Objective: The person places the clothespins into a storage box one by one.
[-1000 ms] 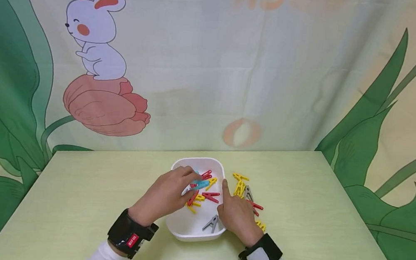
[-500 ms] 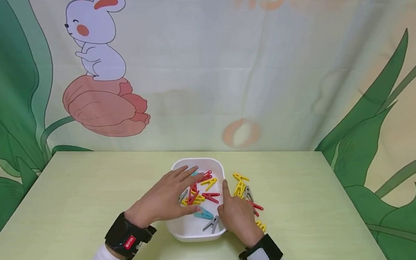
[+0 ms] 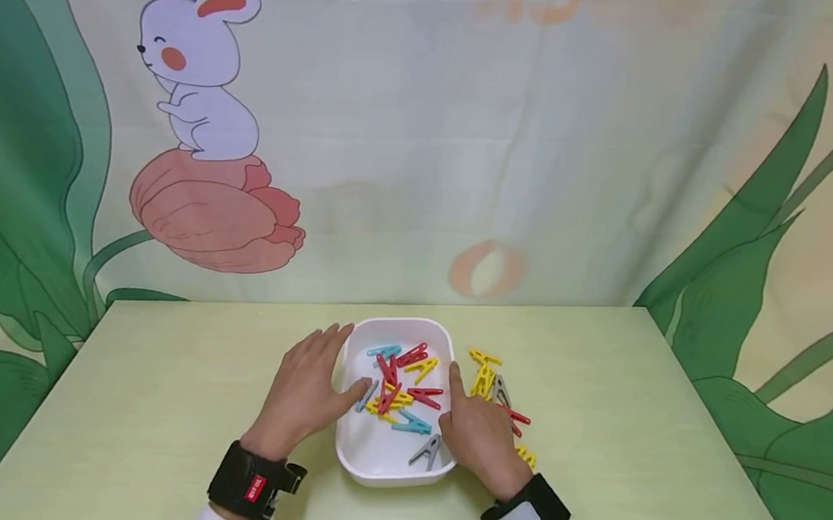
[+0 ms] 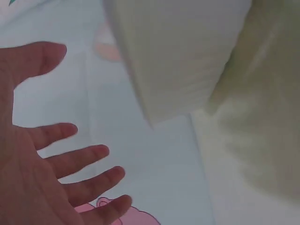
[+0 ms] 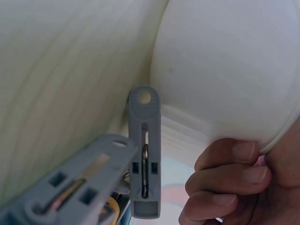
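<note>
Left hand [image 3: 304,389] spread wide, right hand [image 3: 480,429] gripping the white tub [image 3: 376,459]; plastic clothespins [image 3: 418,394] should feel light, stiff (pinch mid-body).

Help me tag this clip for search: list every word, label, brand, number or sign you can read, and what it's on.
None is readable.
Red label on the left wrist strap: white marks, too small to read.
Orange lettering on the backdrop: faint, cut off at the top.

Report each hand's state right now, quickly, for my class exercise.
Left hand: open, holding nothing.
Right hand: holding the white tub by its rim.
</note>
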`<state>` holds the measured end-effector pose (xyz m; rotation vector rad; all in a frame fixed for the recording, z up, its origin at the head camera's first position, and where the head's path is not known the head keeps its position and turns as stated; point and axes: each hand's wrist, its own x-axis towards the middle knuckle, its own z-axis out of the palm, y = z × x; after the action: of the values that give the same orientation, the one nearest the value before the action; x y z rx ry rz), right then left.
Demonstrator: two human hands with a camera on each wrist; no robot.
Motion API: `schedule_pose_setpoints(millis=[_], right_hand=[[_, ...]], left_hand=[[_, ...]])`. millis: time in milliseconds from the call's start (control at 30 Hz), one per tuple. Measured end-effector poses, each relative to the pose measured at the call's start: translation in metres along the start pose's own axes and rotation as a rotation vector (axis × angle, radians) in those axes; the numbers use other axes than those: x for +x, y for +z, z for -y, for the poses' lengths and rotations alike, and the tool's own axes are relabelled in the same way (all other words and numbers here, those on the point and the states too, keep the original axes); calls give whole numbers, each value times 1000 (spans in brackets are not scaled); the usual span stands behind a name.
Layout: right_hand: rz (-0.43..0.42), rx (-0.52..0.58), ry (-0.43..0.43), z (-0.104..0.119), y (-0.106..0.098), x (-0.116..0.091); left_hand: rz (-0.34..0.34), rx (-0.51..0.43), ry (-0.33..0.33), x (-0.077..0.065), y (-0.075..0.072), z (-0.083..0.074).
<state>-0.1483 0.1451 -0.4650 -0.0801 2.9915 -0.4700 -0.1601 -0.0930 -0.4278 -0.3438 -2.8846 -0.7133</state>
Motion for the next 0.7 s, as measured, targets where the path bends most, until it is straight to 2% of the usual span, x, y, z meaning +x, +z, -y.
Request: schedule_pose_setpoints(millis=[133, 267, 467, 700], right_hand=[[4, 1, 7, 0, 0, -1], [5, 9, 9, 1, -2, -1], [-7, -1, 26, 0, -3, 0], [10, 3, 18, 1, 2, -1]], left_hand=[[-2, 13, -95, -1, 6, 5], [36, 39, -146, -2, 10, 6], [116, 3, -111, 0, 19, 4], [108, 36, -119, -4, 31, 10]])
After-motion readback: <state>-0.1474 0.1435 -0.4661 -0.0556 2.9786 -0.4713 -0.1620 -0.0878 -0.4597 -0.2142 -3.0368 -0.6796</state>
